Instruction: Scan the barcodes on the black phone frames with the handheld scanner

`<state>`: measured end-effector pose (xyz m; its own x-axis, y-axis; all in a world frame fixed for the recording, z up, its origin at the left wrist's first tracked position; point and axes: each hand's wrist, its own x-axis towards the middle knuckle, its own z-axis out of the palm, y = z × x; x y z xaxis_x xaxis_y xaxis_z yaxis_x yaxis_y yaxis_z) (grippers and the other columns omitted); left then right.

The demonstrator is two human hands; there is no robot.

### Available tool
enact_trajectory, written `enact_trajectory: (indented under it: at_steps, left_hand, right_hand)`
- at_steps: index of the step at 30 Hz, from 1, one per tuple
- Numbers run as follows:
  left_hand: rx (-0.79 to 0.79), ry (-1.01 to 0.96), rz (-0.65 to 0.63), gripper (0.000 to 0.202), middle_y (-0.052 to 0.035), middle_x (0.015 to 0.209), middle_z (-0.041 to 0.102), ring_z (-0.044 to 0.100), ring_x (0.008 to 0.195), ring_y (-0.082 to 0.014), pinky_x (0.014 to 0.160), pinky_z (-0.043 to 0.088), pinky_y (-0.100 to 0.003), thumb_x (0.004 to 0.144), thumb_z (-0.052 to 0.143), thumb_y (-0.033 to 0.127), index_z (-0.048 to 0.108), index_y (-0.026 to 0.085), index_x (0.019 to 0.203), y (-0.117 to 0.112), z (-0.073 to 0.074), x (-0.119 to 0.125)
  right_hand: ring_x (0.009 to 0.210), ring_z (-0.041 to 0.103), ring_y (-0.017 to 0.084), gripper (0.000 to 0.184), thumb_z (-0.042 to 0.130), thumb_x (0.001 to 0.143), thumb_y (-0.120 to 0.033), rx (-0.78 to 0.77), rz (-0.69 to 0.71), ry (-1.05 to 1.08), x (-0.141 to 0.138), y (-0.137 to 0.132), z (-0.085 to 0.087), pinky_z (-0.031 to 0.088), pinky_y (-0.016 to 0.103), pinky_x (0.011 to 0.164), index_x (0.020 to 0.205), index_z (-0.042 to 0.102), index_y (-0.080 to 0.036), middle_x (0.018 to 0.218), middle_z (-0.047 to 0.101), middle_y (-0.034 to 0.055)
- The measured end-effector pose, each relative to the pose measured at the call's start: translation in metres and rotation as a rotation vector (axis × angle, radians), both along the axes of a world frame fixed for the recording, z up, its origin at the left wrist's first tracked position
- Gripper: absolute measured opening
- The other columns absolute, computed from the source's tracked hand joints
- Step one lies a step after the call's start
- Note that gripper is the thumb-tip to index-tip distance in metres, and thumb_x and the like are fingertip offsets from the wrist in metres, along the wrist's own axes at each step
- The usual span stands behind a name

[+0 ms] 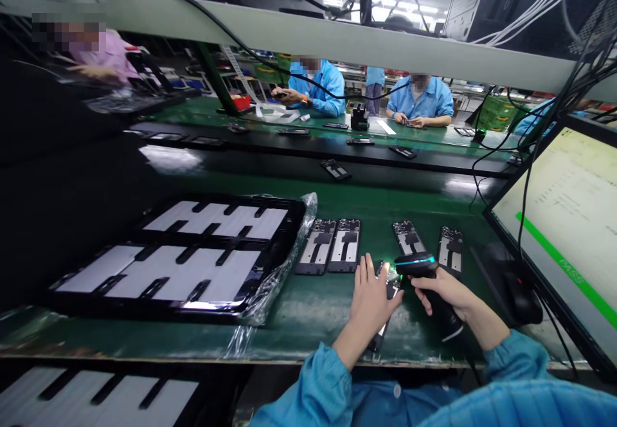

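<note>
Left hand: I see my left hand point(371, 298) lying flat, fingers spread, pressing a phone point(389, 285) onto the green tabletop point(308, 314).
Right hand: my right hand point(446, 289) is closed around a black scanner point(424, 272), its head just over the phone.
Nearby: four more phones point(337, 245) lie in a row behind; a monitor point(569, 234) stands at right.

1. Green workbench point(318, 311) carries everything.
2. Black tray point(183, 253) of white pieces sits on plastic wrap.
3. Right of the tray: four phone frames point(332, 245) in a row.
4. Beyond those: black mouse point(523, 298).
</note>
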<state>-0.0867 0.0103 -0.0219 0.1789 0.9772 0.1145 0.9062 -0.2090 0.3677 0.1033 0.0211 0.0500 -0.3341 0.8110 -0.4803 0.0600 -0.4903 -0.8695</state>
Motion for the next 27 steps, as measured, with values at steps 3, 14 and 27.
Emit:
enact_trajectory:
  at_steps: [3,14,27]
  left_hand:
    - [0.010,-0.006,0.000,0.076,-0.0319,0.161,0.025,0.020,0.152,-0.0446,0.123,0.026,-0.055,0.085,0.065,0.057,0.052,0.011,0.144,-0.001,0.000,0.000]
    - [0.042,-0.034,0.012,0.076,-0.0281,0.161,0.027,0.020,0.152,-0.0441,0.122,0.026,-0.055,0.084,0.066,0.059,0.053,0.014,0.144,-0.001,-0.006,-0.001]
    - [0.045,-0.050,0.014,0.072,-0.0301,0.161,0.027,0.018,0.153,-0.0415,0.124,0.023,-0.054,0.084,0.066,0.056,0.056,0.010,0.139,-0.005,-0.005,-0.001]
  right_hand:
    - [0.046,0.053,0.012,0.040,0.077,0.078,-0.040,0.018,0.003,0.016,-0.002,-0.002,-0.001,0.049,0.024,0.043,0.095,0.058,-0.011,0.062,0.059,-0.0001]
    - [0.046,0.052,0.011,0.042,0.077,0.076,-0.041,0.039,-0.023,-0.002,-0.006,-0.007,-0.003,0.049,0.024,0.043,0.097,0.057,-0.010,0.061,0.059,-0.0008]
    - [0.046,0.057,0.014,0.022,0.069,0.076,-0.029,-0.039,0.265,-0.331,-0.020,0.031,0.036,0.053,0.025,0.042,0.070,0.063,-0.009,0.056,0.060,0.0037]
